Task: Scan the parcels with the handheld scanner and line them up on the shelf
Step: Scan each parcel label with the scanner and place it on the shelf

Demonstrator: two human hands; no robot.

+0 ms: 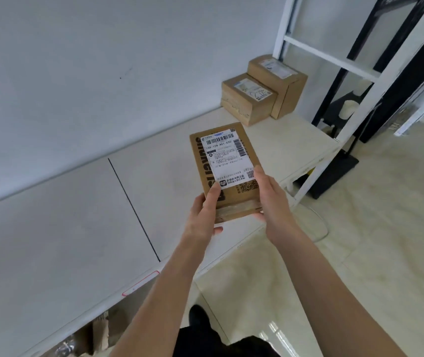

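Over the white shelf (76, 215), both hands hold one flat parcel (225, 171) by its near end, label up. Left hand (204, 217): thumb lies along the top face w/ its tip on the label's lower left corner, fingers curled underneath, one fingertip showing below the parcel's near edge. Right hand (270, 202): fingers wrapped round the right edge & near corner, thumb side on top. So each grip is closed on the parcel, neither slack.

Parcel is brown cardboard, thin, rectangular, matte, w/ clear glossy tape across the near end & bold dark lettering down its left side. White paper label carries barcodes at the far end, a QR code lower right, small print between. Can't tell if its far end touches the shelf.

Beyond the parcel, at the shelf's far right end against the wall, two more cardboard boxes (262, 91) sit touching, the rear one taller, both w/ labels on top. Shelf board is smooth, white, w/ a thin dark seam left of the parcel. Right of the parcel: white metal shelf upright (375, 78), glossy pale floor tiles (373, 240).
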